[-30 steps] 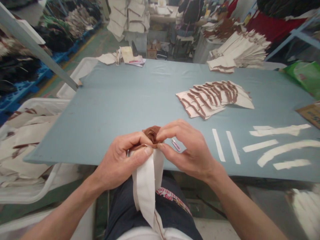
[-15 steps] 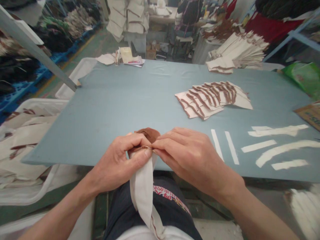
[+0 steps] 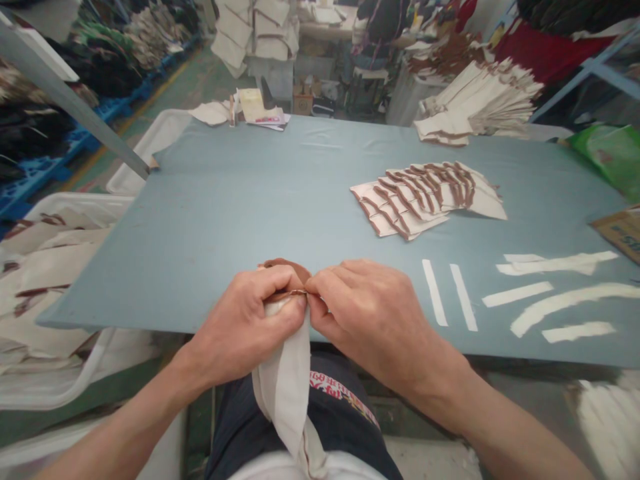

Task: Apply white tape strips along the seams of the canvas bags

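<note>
A cream cloth piece point(image 3: 287, 373) with a brown edge hangs over my lap at the table's front edge. My left hand point(image 3: 253, 320) is closed on it, thumb on top near the brown seam. Pinched at the same seam, just to the right, are the fingers of my right hand point(image 3: 367, 317). Brown fabric point(image 3: 287, 265) curls up behind my fingertips. Further back on the blue-green table point(image 3: 240, 193) lies a fanned row of cream pieces with brown edges point(image 3: 425, 197).
Cream strips point(image 3: 517, 293) lie on the right of the table. A white bin of cloth pieces point(image 3: 60, 280) stands at the left. Papers point(image 3: 263, 110) and a cream stack point(image 3: 480, 103) sit at the back edge. Beyond, a person point(image 3: 383, 30) is partly visible.
Both hands stay on the seam, with my left hand shifted slightly right. The brown fabric behind them has moved a little left and looks flatter.
</note>
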Demonstrator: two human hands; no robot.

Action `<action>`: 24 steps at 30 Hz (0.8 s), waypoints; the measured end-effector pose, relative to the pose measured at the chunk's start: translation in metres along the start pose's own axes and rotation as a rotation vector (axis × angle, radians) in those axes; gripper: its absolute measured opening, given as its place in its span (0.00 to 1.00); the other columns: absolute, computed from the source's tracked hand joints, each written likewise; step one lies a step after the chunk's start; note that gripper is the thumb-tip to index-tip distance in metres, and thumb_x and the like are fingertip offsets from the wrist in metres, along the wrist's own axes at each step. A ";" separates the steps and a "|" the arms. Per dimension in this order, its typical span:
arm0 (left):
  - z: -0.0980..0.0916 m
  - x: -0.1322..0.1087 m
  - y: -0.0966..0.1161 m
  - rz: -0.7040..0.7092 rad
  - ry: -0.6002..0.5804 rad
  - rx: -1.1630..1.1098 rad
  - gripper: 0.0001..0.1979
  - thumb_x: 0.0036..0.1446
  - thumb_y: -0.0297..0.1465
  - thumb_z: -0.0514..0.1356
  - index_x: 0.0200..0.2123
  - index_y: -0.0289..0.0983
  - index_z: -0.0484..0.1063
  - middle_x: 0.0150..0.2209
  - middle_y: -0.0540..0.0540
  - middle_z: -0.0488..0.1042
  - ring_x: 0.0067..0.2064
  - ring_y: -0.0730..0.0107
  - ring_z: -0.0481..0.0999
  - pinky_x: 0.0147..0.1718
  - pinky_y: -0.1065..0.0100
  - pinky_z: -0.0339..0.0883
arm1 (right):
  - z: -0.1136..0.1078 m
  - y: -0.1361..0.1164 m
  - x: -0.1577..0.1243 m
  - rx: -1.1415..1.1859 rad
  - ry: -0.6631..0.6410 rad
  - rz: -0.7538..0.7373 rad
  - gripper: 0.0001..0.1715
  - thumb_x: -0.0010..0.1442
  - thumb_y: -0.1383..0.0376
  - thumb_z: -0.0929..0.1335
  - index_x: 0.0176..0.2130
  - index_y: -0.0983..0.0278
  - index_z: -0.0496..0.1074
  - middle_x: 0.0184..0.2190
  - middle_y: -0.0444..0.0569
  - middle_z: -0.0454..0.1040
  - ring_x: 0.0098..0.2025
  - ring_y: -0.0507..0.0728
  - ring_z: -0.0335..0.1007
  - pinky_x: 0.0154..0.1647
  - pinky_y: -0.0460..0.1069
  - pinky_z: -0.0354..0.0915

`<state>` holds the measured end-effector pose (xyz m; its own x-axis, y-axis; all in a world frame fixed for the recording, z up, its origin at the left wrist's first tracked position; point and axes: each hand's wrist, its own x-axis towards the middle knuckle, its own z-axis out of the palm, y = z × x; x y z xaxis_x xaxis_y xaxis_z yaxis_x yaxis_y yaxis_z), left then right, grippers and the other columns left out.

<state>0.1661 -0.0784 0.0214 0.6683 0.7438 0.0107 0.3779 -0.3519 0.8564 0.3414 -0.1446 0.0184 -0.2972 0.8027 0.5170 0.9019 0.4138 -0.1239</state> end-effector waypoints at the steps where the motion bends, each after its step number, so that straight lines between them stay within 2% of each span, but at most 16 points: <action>1: 0.001 0.002 -0.001 -0.010 0.006 -0.045 0.10 0.58 0.30 0.54 0.24 0.37 0.68 0.23 0.56 0.65 0.26 0.75 0.62 0.27 0.71 0.56 | 0.003 0.000 0.001 -0.004 0.029 0.012 0.17 0.61 0.79 0.67 0.26 0.61 0.73 0.21 0.45 0.74 0.25 0.58 0.68 0.31 0.54 0.55; 6: 0.003 0.006 -0.011 -0.061 0.003 -0.133 0.09 0.56 0.30 0.55 0.24 0.36 0.69 0.23 0.56 0.67 0.27 0.76 0.63 0.25 0.73 0.56 | 0.009 0.005 0.005 0.015 0.066 0.031 0.16 0.60 0.77 0.66 0.26 0.62 0.74 0.21 0.45 0.76 0.26 0.57 0.68 0.32 0.53 0.56; 12: 0.004 0.006 -0.018 -0.035 0.039 -0.107 0.11 0.56 0.30 0.56 0.22 0.37 0.67 0.21 0.57 0.64 0.25 0.77 0.60 0.24 0.74 0.55 | 0.012 0.009 0.006 -0.015 0.101 -0.065 0.19 0.64 0.79 0.65 0.26 0.61 0.73 0.22 0.45 0.75 0.25 0.58 0.65 0.31 0.54 0.59; 14: 0.004 0.007 -0.019 -0.015 0.064 -0.086 0.11 0.57 0.28 0.56 0.22 0.37 0.66 0.21 0.57 0.63 0.25 0.77 0.60 0.24 0.74 0.55 | 0.014 0.012 0.005 -0.036 0.111 -0.104 0.21 0.67 0.79 0.64 0.27 0.61 0.72 0.22 0.45 0.76 0.26 0.58 0.66 0.35 0.54 0.62; 15: 0.004 0.007 -0.018 0.000 0.066 -0.077 0.11 0.57 0.28 0.56 0.22 0.37 0.66 0.22 0.57 0.64 0.25 0.77 0.61 0.24 0.74 0.55 | 0.014 0.014 0.004 -0.023 0.103 -0.118 0.21 0.69 0.78 0.64 0.28 0.61 0.72 0.23 0.45 0.77 0.28 0.58 0.68 0.39 0.54 0.66; 17: 0.002 0.008 -0.016 0.050 0.044 -0.078 0.11 0.59 0.27 0.56 0.23 0.37 0.68 0.23 0.56 0.66 0.26 0.77 0.63 0.25 0.74 0.56 | 0.013 0.021 0.003 0.104 0.073 -0.109 0.16 0.70 0.75 0.65 0.32 0.61 0.73 0.31 0.47 0.82 0.36 0.58 0.76 0.55 0.55 0.68; 19: -0.001 0.008 -0.012 0.108 0.004 -0.096 0.11 0.60 0.27 0.56 0.25 0.37 0.71 0.23 0.56 0.66 0.25 0.77 0.63 0.26 0.74 0.58 | 0.012 0.028 0.001 0.347 0.036 -0.061 0.07 0.69 0.72 0.67 0.41 0.62 0.74 0.42 0.49 0.86 0.47 0.58 0.80 0.67 0.58 0.64; 21: -0.004 0.007 -0.008 0.157 -0.010 -0.098 0.12 0.61 0.27 0.57 0.25 0.36 0.71 0.22 0.57 0.65 0.25 0.78 0.62 0.27 0.74 0.59 | 0.014 0.032 0.001 0.580 0.004 -0.009 0.11 0.69 0.68 0.66 0.50 0.63 0.73 0.50 0.52 0.84 0.52 0.58 0.79 0.68 0.59 0.65; 24: -0.008 0.002 -0.007 0.186 0.021 -0.022 0.11 0.62 0.26 0.57 0.26 0.36 0.74 0.24 0.55 0.70 0.26 0.77 0.67 0.29 0.74 0.62 | 0.022 0.031 0.001 0.766 -0.019 0.034 0.15 0.70 0.64 0.65 0.55 0.64 0.71 0.50 0.55 0.83 0.49 0.59 0.79 0.56 0.56 0.72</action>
<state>0.1598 -0.0695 0.0193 0.7117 0.6789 0.1804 0.2352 -0.4723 0.8495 0.3621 -0.1214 -0.0040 -0.2845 0.8249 0.4885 0.4434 0.5650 -0.6958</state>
